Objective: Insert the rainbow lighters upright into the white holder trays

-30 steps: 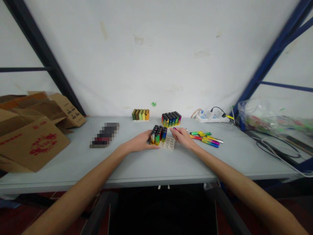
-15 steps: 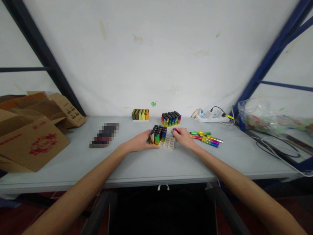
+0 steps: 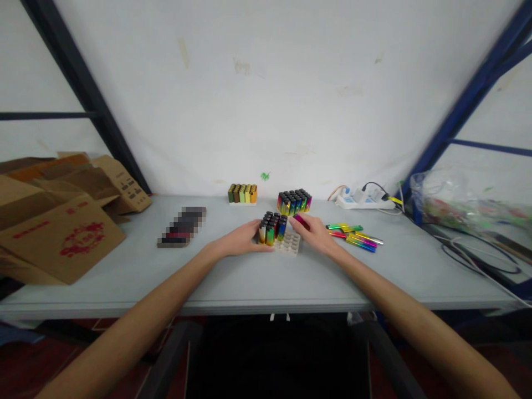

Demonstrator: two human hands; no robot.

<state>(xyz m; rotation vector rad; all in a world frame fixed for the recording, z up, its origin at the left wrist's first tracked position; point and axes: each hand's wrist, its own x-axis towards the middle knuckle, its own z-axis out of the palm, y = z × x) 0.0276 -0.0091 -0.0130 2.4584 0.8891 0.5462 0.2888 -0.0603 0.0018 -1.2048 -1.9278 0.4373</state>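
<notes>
On the grey table, a pale tray (image 3: 293, 244) with round holes carries several upright shiny lighters (image 3: 271, 228) with dark tops on its left part; holes show at its right. My left hand (image 3: 243, 238) is curved round the left side of these lighters, its thumb along the tray's front edge. Between the pinched fingers of my right hand (image 3: 312, 231) is a magenta lighter (image 3: 300, 221), held above the tray's right side. Several metallic lighters (image 3: 361, 241) in green, yellow, red, blue and silver lie loose to the right of that hand.
Two filled trays stand near the wall, one of yellow-green lighters (image 3: 243, 194), one of rainbow lighters (image 3: 294, 201). Cardboard boxes (image 3: 70, 238) occupy the left. A blurred-out flat object (image 3: 183, 226) lies left of centre. A power strip (image 3: 363, 203), cables and plastic bags are at the right.
The view has shifted slightly, moving the scene a little rightward. My right hand has turned the magenta lighter so more of it shows beside the tray. My left hand keeps its place at the lighters.
</notes>
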